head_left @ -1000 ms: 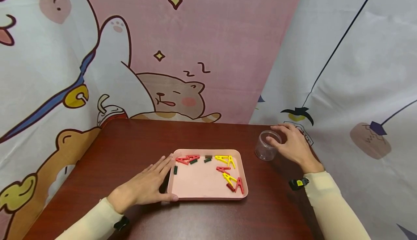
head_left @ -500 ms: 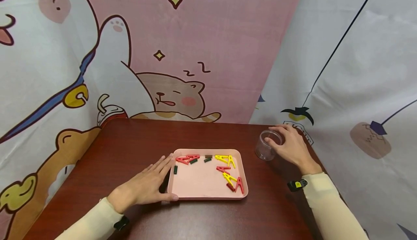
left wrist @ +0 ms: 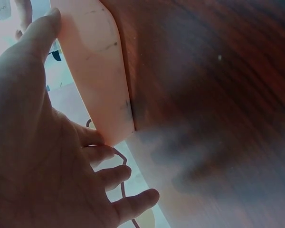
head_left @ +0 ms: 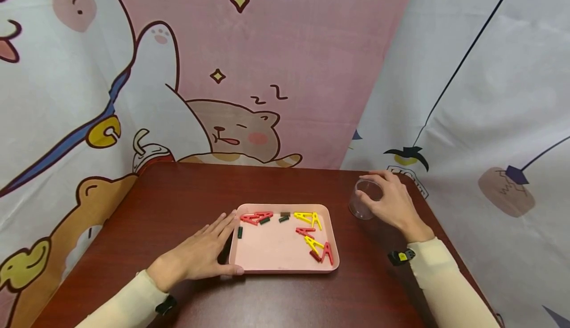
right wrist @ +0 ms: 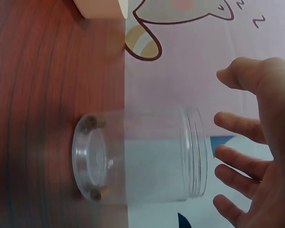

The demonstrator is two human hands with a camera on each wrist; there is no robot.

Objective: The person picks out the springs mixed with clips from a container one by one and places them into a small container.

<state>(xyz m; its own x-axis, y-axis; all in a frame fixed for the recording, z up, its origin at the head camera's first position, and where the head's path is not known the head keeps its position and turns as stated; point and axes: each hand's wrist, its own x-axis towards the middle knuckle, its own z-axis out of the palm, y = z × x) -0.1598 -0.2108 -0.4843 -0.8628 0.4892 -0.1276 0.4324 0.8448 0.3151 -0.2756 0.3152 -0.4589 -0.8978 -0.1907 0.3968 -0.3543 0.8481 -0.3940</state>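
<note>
My left hand [head_left: 200,254] touches the left side of a shallow pink tray [head_left: 271,251], fingers spread and straight, the thumb at its near corner. In the left wrist view, the tray's outer wall [left wrist: 97,71] shows between thumb and fingers. Across the table, my right hand [head_left: 394,204] hovers at a clear, lidless jar [head_left: 359,207] standing upright. The right wrist view has its thumb and fingers spread apart just above the jar's threaded mouth [right wrist: 194,152], pinching nothing. Small coil springs [right wrist: 99,123] lie at the jar's bottom.
Inside the tray are red A-shaped plastic pieces [head_left: 327,254], yellow A-shaped pieces [head_left: 313,243] and small dark green ribbed cylinders [head_left: 240,232]. A dark red ribbed one [head_left: 315,256] lies near its right side. A printed cloth [head_left: 311,70] hangs behind the dark wooden table [head_left: 285,301].
My right hand has shifted left, coming over the jar's mouth. The left hand, the tray and its pieces stay where they were.
</note>
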